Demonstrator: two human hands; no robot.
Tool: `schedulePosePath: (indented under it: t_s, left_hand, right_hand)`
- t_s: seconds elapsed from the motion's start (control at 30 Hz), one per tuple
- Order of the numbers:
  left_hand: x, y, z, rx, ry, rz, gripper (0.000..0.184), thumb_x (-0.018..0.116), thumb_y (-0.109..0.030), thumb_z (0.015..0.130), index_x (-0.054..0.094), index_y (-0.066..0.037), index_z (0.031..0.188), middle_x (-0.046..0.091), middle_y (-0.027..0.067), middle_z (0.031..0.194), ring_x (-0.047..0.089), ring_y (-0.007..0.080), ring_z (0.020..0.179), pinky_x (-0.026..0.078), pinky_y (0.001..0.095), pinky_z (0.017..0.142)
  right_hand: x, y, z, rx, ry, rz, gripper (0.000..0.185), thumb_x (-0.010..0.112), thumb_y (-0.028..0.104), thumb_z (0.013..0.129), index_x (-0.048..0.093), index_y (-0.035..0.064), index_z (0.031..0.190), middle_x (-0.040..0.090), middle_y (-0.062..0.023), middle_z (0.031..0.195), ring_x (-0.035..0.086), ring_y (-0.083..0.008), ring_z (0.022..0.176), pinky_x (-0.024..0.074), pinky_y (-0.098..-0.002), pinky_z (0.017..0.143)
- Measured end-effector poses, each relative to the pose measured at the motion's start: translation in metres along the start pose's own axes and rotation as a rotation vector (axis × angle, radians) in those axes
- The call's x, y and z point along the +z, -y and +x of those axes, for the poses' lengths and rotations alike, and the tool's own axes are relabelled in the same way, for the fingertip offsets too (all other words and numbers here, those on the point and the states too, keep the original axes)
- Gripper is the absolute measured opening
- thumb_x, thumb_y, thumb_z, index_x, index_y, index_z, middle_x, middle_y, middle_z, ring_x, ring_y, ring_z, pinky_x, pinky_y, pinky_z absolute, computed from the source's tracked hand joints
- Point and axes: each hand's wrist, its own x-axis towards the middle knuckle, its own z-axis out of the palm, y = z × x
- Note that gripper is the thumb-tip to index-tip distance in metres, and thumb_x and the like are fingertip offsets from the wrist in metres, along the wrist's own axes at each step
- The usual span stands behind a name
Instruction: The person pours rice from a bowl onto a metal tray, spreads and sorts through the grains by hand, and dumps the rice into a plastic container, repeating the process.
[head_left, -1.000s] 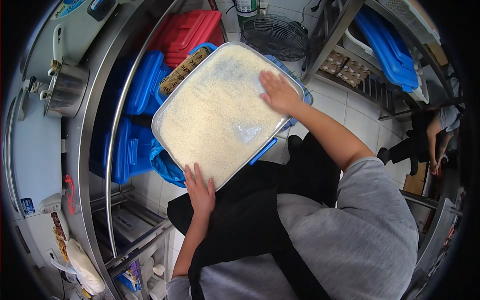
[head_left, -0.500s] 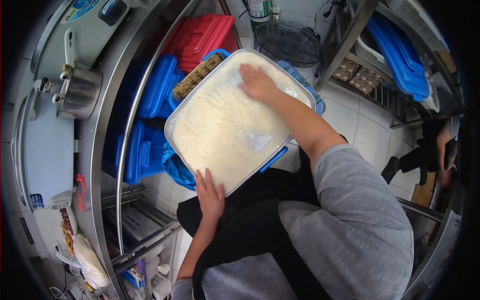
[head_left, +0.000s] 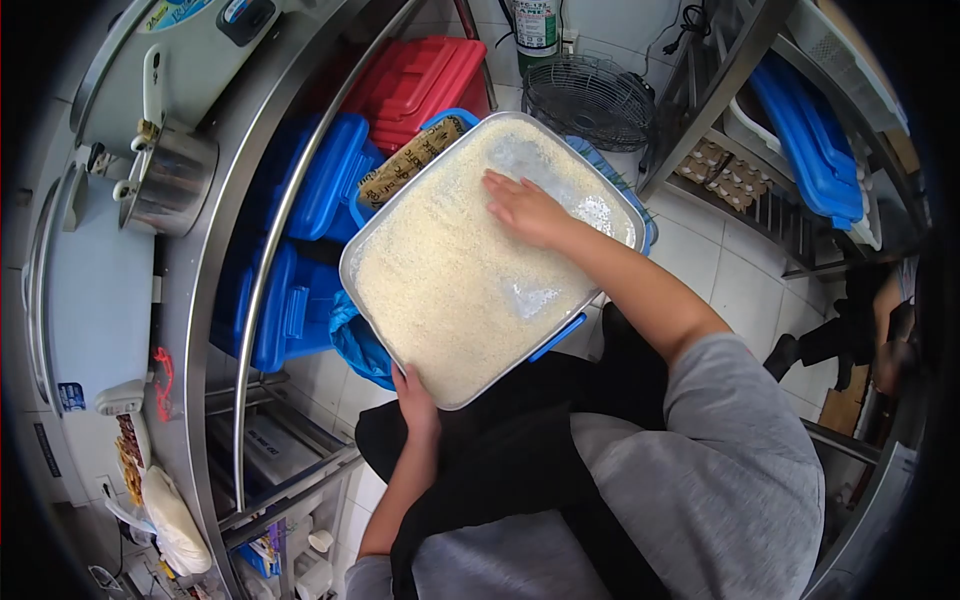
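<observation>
Metal tray point(head_left: 530, 299), shallow and rectangular with rounded corners, in the middle of the view just in front of a person's black apron point(head_left: 510, 450). Its long axis slants from lower left to upper right.

The right hand point(head_left: 525, 208) reaches in from the right, palm down on the grains, fingers extended, lying close together and pointing to the upper left. The left hand point(head_left: 418, 402) is at the tray's lower-left corner, at the rim; whether its fingers curl underneath cannot be told.

Pale, rice-like grains point(head_left: 430, 290) cover most of the tray, thinning to shiny metal near the far end and the near long side. Just beyond the tray, a blue-rimmed container holds printed brown paper point(head_left: 412, 165). A blue bag point(head_left: 360, 345) bulges out beside the tray's left edge. Farther off sits a lidded red tub point(head_left: 420, 85).
</observation>
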Motion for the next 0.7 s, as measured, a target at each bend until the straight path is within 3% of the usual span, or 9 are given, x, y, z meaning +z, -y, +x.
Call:
schedulePosePath:
  t_s: [0.03, 0.07, 0.2, 0.23, 0.3, 0.4, 0.5, 0.57, 0.7]
  left_hand:
    - [0.001, -0.002, 0.005, -0.223, 0.012, -0.260, 0.050, 0.044, -0.025, 0.102, 0.035, 0.005, 0.141, 0.047, 0.0198, 0.138, 0.046, 0.0267, 0.128, 0.034, 0.0345, 0.107]
    - [0.005, -0.004, 0.006, -0.211, 0.011, -0.276, 0.043, 0.043, -0.029, 0.103, 0.046, 0.002, 0.133, 0.060, 0.0134, 0.123, 0.058, 0.0226, 0.111, 0.042, 0.0323, 0.098]
    - [0.009, -0.009, 0.008, -0.264, 0.011, -0.304, 0.042, 0.042, -0.029, 0.103, 0.047, 0.002, 0.130, 0.060, 0.0140, 0.122, 0.060, 0.0236, 0.109, 0.044, 0.0343, 0.097]
    - [0.007, -0.008, 0.008, -0.279, 0.051, -0.370, 0.042, 0.042, -0.030, 0.103, 0.048, 0.003, 0.130, 0.061, 0.0141, 0.121, 0.060, 0.0238, 0.107, 0.045, 0.0350, 0.096]
    - [0.006, -0.006, 0.009, -0.287, 0.086, -0.443, 0.042, 0.042, -0.030, 0.104, 0.048, 0.003, 0.129, 0.061, 0.0142, 0.120, 0.061, 0.0240, 0.106, 0.046, 0.0358, 0.095]
    - [0.000, 0.002, 0.008, -0.245, 0.090, -0.435, 0.042, 0.041, -0.031, 0.104, 0.049, 0.003, 0.127, 0.061, 0.0152, 0.120, 0.061, 0.0246, 0.106, 0.046, 0.0367, 0.095]
    - [-0.028, 0.009, 0.001, -0.199, 0.049, -0.424, 0.043, 0.040, -0.032, 0.104, 0.049, 0.004, 0.127, 0.061, 0.0163, 0.119, 0.061, 0.0249, 0.106, 0.047, 0.0370, 0.095]
    - [-0.063, 0.017, -0.005, -0.221, 0.012, -0.300, 0.046, 0.040, -0.034, 0.104, 0.049, 0.005, 0.126, 0.061, 0.0176, 0.119, 0.062, 0.0257, 0.105, 0.048, 0.0381, 0.094]
    - [-0.112, -0.006, -0.029, -0.259, -0.055, -0.312, 0.050, 0.039, -0.037, 0.104, 0.048, 0.006, 0.126, 0.061, 0.0190, 0.119, 0.062, 0.0270, 0.105, 0.049, 0.0396, 0.093]
  right_hand:
    - [-0.007, -0.008, -0.017, 0.048, -0.011, 0.125, 0.052, 0.040, 0.033, 0.099, 0.040, 0.0019, 0.141, 0.035, -0.0143, 0.150, 0.034, -0.0298, 0.138, 0.0281, -0.0449, 0.113]
    - [-0.017, -0.016, -0.033, 0.096, -0.026, 0.248, 0.048, 0.044, 0.029, 0.098, 0.046, 0.0024, 0.137, 0.041, -0.0148, 0.147, 0.040, -0.0311, 0.134, 0.0329, -0.0454, 0.110]
    - [-0.053, -0.046, -0.104, 0.219, -0.326, -0.199, 0.040, 0.055, 0.018, 0.091, 0.054, 0.0022, 0.128, 0.054, -0.0195, 0.131, 0.054, -0.0347, 0.116, 0.0417, -0.0414, 0.099]
    - [-0.052, -0.051, -0.116, 0.209, -0.326, -0.201, 0.040, 0.055, 0.018, 0.091, 0.054, 0.0022, 0.128, 0.054, -0.0195, 0.131, 0.054, -0.0347, 0.116, 0.0417, -0.0414, 0.099]
    - [-0.035, -0.065, -0.131, 0.383, -0.609, -0.061, 0.038, 0.053, 0.018, 0.092, 0.053, 0.0006, 0.126, 0.058, -0.0235, 0.121, 0.057, -0.0379, 0.109, 0.0440, -0.0413, 0.095]
    - [-0.018, -0.068, -0.132, 0.606, -0.592, 0.245, 0.035, 0.050, 0.017, 0.094, 0.054, -0.0004, 0.124, 0.061, -0.0255, 0.111, 0.059, -0.0404, 0.104, 0.0448, -0.0442, 0.092]
    - [-0.014, -0.043, -0.132, 0.659, -0.462, 0.280, 0.032, 0.047, 0.018, 0.095, 0.054, -0.0023, 0.119, 0.061, -0.0261, 0.109, 0.059, -0.0429, 0.102, 0.0451, -0.0467, 0.090]
    - [-0.003, -0.019, -0.129, 0.588, -0.516, 0.275, 0.030, 0.048, 0.017, 0.094, 0.056, -0.0022, 0.116, 0.062, -0.0245, 0.108, 0.058, -0.0420, 0.101, 0.0446, -0.0465, 0.090]
    - [-0.003, 0.028, -0.117, 0.448, -0.294, 0.007, 0.034, 0.052, 0.021, 0.092, 0.058, -0.0002, 0.117, 0.063, -0.0192, 0.106, 0.056, -0.0348, 0.101, 0.0427, -0.0467, 0.087]
